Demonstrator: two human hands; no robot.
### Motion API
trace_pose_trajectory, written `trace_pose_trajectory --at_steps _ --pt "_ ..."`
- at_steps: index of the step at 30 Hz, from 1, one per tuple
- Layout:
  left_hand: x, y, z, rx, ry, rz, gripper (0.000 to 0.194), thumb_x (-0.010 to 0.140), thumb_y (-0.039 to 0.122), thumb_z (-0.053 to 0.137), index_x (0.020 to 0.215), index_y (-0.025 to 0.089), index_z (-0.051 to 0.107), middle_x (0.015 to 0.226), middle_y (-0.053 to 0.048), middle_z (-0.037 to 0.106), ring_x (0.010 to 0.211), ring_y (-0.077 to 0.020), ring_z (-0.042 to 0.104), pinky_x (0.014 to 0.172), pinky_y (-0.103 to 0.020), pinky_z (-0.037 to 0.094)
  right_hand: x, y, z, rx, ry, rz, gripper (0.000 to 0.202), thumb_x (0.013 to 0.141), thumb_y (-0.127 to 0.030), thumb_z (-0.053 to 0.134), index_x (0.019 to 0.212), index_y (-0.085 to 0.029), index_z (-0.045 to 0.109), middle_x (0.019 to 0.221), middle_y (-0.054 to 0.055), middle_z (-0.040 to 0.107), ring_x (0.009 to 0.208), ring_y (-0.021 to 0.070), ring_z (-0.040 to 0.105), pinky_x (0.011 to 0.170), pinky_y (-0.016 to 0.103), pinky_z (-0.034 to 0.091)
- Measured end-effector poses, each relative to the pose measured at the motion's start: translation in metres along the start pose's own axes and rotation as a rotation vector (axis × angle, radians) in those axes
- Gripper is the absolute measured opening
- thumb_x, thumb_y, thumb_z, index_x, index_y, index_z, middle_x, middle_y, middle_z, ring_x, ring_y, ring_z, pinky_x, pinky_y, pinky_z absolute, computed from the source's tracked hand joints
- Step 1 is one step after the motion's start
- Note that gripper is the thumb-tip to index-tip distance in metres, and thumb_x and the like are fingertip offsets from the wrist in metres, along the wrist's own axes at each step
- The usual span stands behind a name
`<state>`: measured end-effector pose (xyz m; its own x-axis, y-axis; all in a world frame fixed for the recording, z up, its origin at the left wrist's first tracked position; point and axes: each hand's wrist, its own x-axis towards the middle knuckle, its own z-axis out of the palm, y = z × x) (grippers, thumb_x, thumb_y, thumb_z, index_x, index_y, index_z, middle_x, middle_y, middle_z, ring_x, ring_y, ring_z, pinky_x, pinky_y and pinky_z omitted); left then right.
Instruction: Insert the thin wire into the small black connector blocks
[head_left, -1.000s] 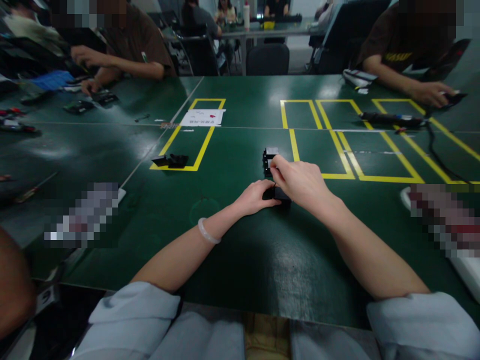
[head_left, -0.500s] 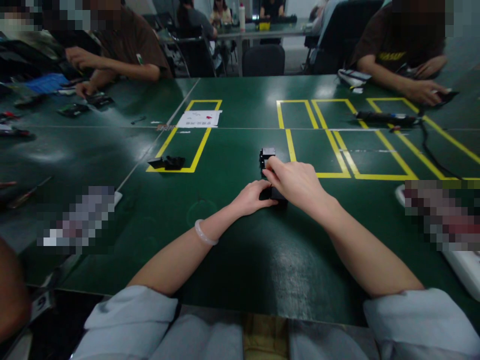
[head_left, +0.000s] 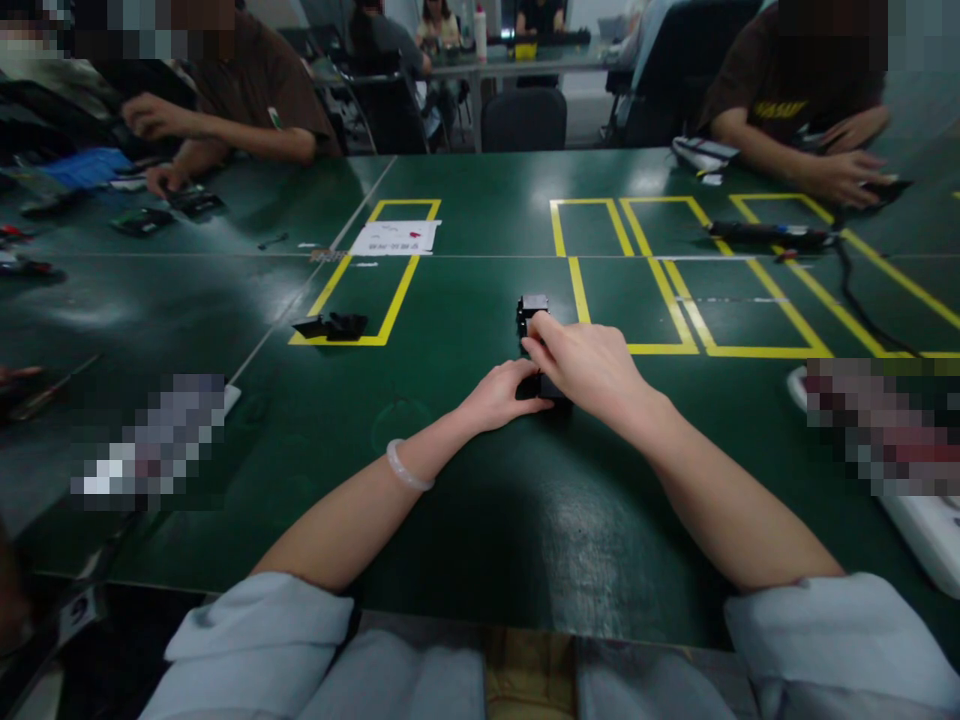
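Observation:
A black device (head_left: 556, 388) stands on the green table in front of me, its far end, with a grey top, showing beyond my fingers. My left hand (head_left: 504, 394) grips the device's near part from the left, thumb and fingers around it. Over its middle is my right hand (head_left: 581, 355), fingers pinched together against the black part. Whatever is between those fingertips is too small to make out. The right hand hides much of the device.
Yellow tape outlines (head_left: 679, 310) mark the green table (head_left: 450, 520). A black part (head_left: 331, 326) and a white paper (head_left: 397, 237) lie left of centre. A black tool with a cable (head_left: 772, 234) is at back right. White trays (head_left: 919, 540) flank me; co-workers sit opposite.
The whole view has shifted very slightly. Both my hands keep their places on the device. At the left edge, a neighbouring person's arm has drawn back.

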<state>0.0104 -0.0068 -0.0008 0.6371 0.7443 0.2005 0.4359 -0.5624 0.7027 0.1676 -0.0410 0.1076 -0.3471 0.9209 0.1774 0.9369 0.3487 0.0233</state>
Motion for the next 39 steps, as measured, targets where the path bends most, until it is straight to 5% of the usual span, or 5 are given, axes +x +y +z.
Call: trace_pose_trajectory --at_steps 26,33,39 --pt "0.001 0.0001 0.0006 0.038 -0.004 -0.022 0.042 0.084 0.044 0.073 0.114 0.015 0.064 0.119 -0.012 0.069 0.111 -0.0312 0.064 0.096 -0.043 0.049 0.001 0.0003 0.0006 0.028 -0.031 0.005 0.031 0.1 -0.029 0.028 0.12 -0.021 0.051 0.093 0.005 0.073 0.073 0.0197 0.066 0.054 0.03 0.02" --pt "0.0008 0.0002 0.0009 0.0 -0.007 -0.001 0.044 0.084 0.042 0.073 0.119 0.016 0.062 0.124 -0.01 0.067 0.115 -0.0303 0.063 0.099 -0.042 0.048 0.0008 -0.0003 0.0016 -0.028 -0.019 0.006 0.036 0.102 -0.042 0.027 0.114 -0.021 0.054 0.086 0.007 0.073 0.075 0.0224 0.068 0.054 0.03 0.019" --pt "0.0005 0.0029 0.0003 0.043 -0.004 -0.043 0.041 0.083 0.044 0.073 0.111 0.016 0.063 0.116 -0.011 0.069 0.109 -0.0311 0.064 0.094 -0.043 0.05 0.0024 0.0013 0.0043 -0.033 0.0 0.022 0.029 0.1 -0.03 0.029 0.114 -0.022 0.053 0.081 0.005 0.072 0.069 0.0214 0.067 0.052 0.03 0.016"
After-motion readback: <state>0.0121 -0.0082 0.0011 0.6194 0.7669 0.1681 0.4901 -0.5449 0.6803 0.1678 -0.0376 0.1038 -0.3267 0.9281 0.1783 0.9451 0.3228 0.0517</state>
